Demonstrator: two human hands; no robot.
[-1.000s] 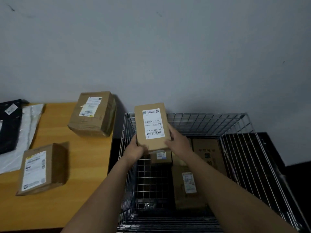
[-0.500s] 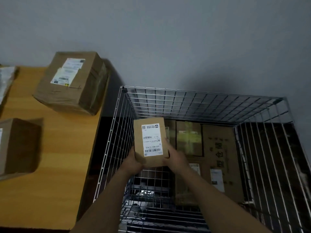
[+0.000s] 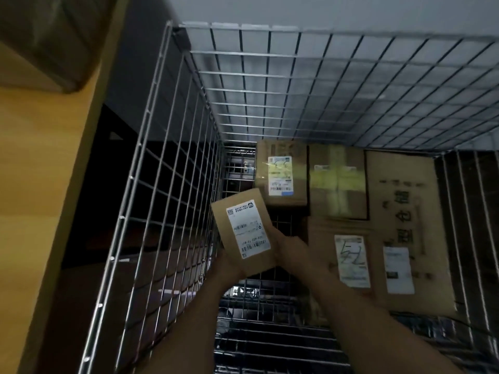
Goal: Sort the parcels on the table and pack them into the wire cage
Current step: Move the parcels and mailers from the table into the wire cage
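Holding parcel between left hand, right hand, inside wire cage.

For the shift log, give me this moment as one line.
state: small parcel held inside wire cage | left hand: grips parcel | right hand: grips parcel | already packed: large carton, right side

A plain pale grey painted wall stands well ahead of the right hand — dark unlit floor lies left of the left hand.
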